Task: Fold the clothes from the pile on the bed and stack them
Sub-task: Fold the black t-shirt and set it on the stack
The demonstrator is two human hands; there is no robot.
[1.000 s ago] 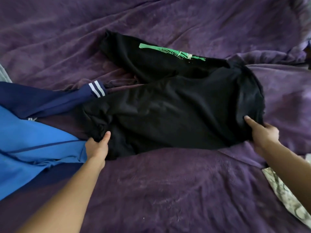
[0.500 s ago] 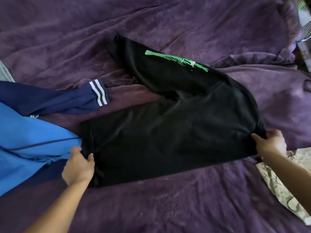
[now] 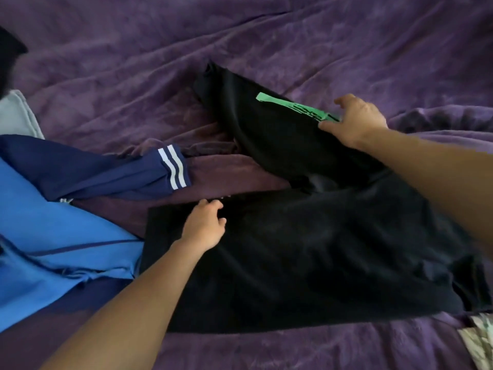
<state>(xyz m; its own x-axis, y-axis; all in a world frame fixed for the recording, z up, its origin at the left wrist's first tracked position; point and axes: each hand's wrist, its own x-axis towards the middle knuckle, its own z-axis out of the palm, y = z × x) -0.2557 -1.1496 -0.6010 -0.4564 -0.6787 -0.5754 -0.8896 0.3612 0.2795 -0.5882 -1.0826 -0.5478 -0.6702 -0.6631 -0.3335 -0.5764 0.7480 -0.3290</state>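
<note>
Now the black trousers [image 3: 306, 263] lie spread on the bed's purple cover [image 3: 266, 36], one leg along the near edge, the other angled toward the far side and bearing a green print [image 3: 293, 108]. The left hand [image 3: 205, 228] rests on the near leg, fingers loosely bent, holding nothing. The right hand [image 3: 356, 121] sits at the print, fingers half curled; whether it pinches cloth I cannot tell. A blue jacket [image 3: 53, 236] lies toward the left edge
</note>
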